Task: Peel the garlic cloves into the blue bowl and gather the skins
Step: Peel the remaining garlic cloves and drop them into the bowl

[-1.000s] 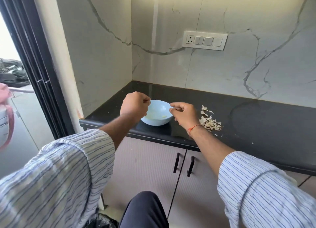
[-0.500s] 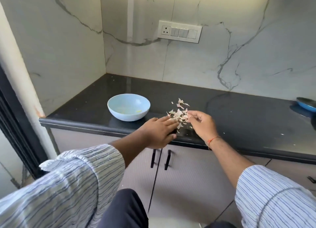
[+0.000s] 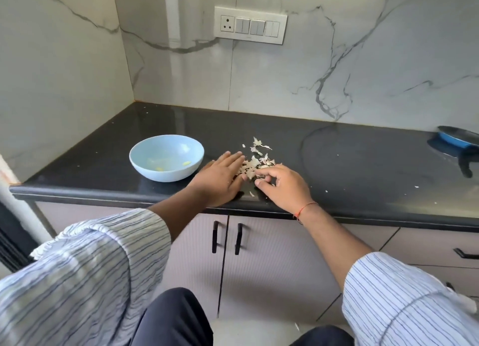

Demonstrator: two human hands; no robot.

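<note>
Where fingers (image 3: pixel 261 173) touch: garlic skins (image 3: pixel 255 161).

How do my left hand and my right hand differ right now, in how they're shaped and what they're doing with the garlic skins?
The left hand lies flat on the countertop, fingers straight, on the bowl side of the garlic skins; the right hand has curled fingers pinching at the skins.
The right hand's wrist carries a red thread; the left hand's wrist is bare.
The left hand sits nearer the blue bowl than the right hand.
Both touch the same pile near the counter's front edge.
</note>
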